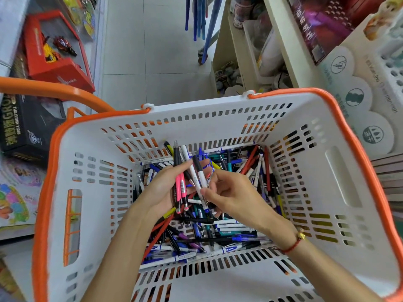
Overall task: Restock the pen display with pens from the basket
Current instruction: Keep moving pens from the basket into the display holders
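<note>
A white plastic basket (pixel 218 118) with an orange rim fills the view, its bottom covered in a heap of loose pens (pixel 220 229). Inside it, my left hand (pixel 162 188) grips a bunch of pens (pixel 181 184), pink and black ones among them, pointing away from me. My right hand (pixel 231 192) pinches a white pen with a black grip (pixel 199 175) right beside that bunch. The white pen display (pixel 390 68) with round holes stands at the upper right, outside the basket.
The orange basket handle (pixel 54 90) hangs out to the left. Toy boxes, red (pixel 56 51) and black (pixel 26 125), line the left shelf. A cream shelf unit (pixel 250 51) and round display labels (pixel 357 97) stand on the right. Tiled floor (pixel 152 51) lies ahead.
</note>
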The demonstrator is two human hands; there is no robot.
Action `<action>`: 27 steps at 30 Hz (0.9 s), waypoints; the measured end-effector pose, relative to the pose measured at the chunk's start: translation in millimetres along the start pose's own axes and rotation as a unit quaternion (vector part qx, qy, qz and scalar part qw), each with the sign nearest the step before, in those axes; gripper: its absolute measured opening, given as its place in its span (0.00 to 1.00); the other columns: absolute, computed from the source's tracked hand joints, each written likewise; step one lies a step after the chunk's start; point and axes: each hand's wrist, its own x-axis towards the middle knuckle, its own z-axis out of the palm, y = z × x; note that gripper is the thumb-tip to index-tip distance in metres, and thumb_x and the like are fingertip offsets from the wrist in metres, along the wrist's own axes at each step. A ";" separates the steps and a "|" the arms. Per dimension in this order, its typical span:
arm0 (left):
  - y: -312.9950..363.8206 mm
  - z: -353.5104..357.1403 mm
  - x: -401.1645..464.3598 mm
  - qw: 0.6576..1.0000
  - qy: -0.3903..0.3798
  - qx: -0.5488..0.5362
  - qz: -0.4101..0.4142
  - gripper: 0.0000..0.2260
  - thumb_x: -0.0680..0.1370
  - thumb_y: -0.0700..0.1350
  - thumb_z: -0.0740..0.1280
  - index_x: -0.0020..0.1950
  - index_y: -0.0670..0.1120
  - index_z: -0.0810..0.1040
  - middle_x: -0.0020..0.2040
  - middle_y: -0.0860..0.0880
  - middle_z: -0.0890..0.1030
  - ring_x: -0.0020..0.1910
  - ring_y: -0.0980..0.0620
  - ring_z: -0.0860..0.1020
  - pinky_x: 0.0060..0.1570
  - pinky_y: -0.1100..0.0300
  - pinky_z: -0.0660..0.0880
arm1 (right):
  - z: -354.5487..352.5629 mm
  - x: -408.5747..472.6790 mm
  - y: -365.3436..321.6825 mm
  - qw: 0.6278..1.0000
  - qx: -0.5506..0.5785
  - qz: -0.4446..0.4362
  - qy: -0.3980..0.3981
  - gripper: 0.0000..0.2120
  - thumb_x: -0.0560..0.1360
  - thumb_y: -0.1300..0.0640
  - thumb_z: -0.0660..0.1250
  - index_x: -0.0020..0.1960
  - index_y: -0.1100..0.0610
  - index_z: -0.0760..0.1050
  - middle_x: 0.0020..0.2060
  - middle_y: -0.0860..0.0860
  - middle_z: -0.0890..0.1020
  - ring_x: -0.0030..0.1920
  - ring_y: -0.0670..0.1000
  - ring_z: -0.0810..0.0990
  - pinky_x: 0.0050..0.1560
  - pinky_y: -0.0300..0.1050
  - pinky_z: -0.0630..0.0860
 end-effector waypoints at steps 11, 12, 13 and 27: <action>0.6 -13.6 -1.9 0.982 -0.109 0.140 -0.067 0.18 0.76 0.46 0.69 0.64 0.42 0.75 0.51 0.43 0.82 0.48 0.49 0.81 0.52 0.51 0.80 | -16.0 7.7 -4.0 0.976 0.038 -0.033 0.212 0.21 0.79 0.42 0.58 0.40 0.57 0.78 0.23 0.48 0.67 0.23 0.47 0.62 0.27 0.40 0.61; 0.4 -13.7 -3.8 0.970 -0.163 0.157 -0.089 0.19 0.77 0.45 0.68 0.65 0.41 0.73 0.50 0.45 0.81 0.47 0.50 0.80 0.50 0.54 0.80 | -20.0 11.1 -3.0 0.977 0.054 0.014 0.204 0.22 0.79 0.40 0.57 0.43 0.57 0.78 0.24 0.48 0.67 0.24 0.44 0.62 0.28 0.37 0.61; -0.1 -11.1 -6.1 0.956 -0.207 0.176 -0.110 0.18 0.77 0.44 0.67 0.66 0.40 0.72 0.48 0.47 0.81 0.46 0.51 0.79 0.47 0.57 0.79 | -22.4 13.8 -1.6 0.983 0.059 0.067 0.161 0.24 0.77 0.38 0.56 0.47 0.56 0.79 0.26 0.46 0.68 0.24 0.42 0.64 0.29 0.33 0.61; -4.9 5.3 -14.7 0.945 -0.204 0.234 -0.102 0.03 0.78 0.44 0.66 0.48 0.45 0.76 0.29 0.55 0.75 0.23 0.60 0.65 0.23 0.70 0.64 | -13.6 12.8 -0.5 0.930 0.240 0.055 0.274 0.19 0.82 0.48 0.58 0.46 0.64 0.76 0.28 0.48 0.67 0.26 0.43 0.63 0.28 0.31 0.61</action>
